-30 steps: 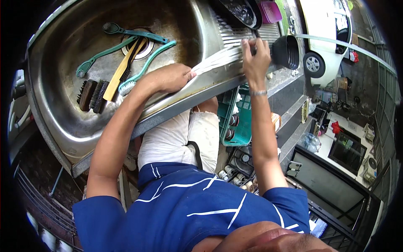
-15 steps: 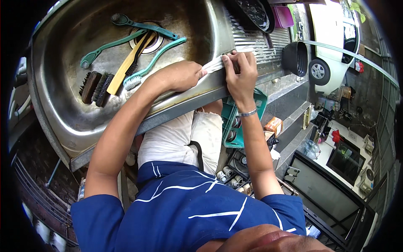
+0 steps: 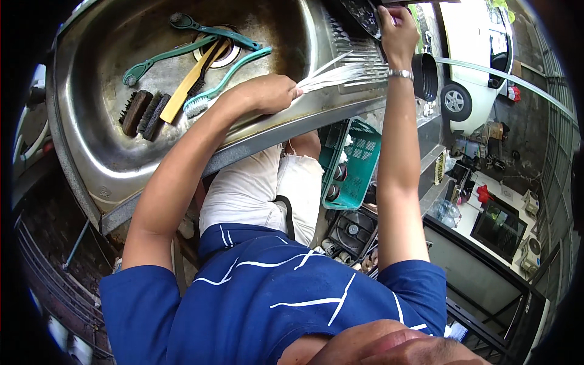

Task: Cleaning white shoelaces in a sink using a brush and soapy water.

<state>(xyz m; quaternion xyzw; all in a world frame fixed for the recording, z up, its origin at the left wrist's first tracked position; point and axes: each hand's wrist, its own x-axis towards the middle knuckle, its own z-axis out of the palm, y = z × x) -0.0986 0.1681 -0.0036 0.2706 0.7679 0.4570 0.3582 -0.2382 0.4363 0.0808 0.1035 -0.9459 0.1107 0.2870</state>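
Note:
My left hand [image 3: 271,94] is closed around one end of a bundle of thin white strips [image 3: 337,76], near the sink's front rim. The strips' free ends fan out over the ribbed drainboard. At the upper right my right hand [image 3: 399,36] has its fingers bent together beside a dark tray [image 3: 359,15]; what they hold, if anything, cannot be made out. Inside the metal sink [image 3: 91,109] lie a teal-handled brush [image 3: 161,61], another teal-handled brush [image 3: 228,35], a wooden-handled brush [image 3: 182,97], a light teal brush [image 3: 234,74] and dark-bristled brush blocks [image 3: 137,112].
A black container [image 3: 424,76] stands at the drainboard's right end. Below the counter edge sits a green plastic basket [image 3: 359,173] with items inside. A white vehicle [image 3: 471,79] is at the right, and a metal-framed panel [image 3: 480,261] stands at the lower right.
My right hand has let go of the white strips and moved up and right to the dark tray. The strips' far ends have spread apart; my left hand still holds them.

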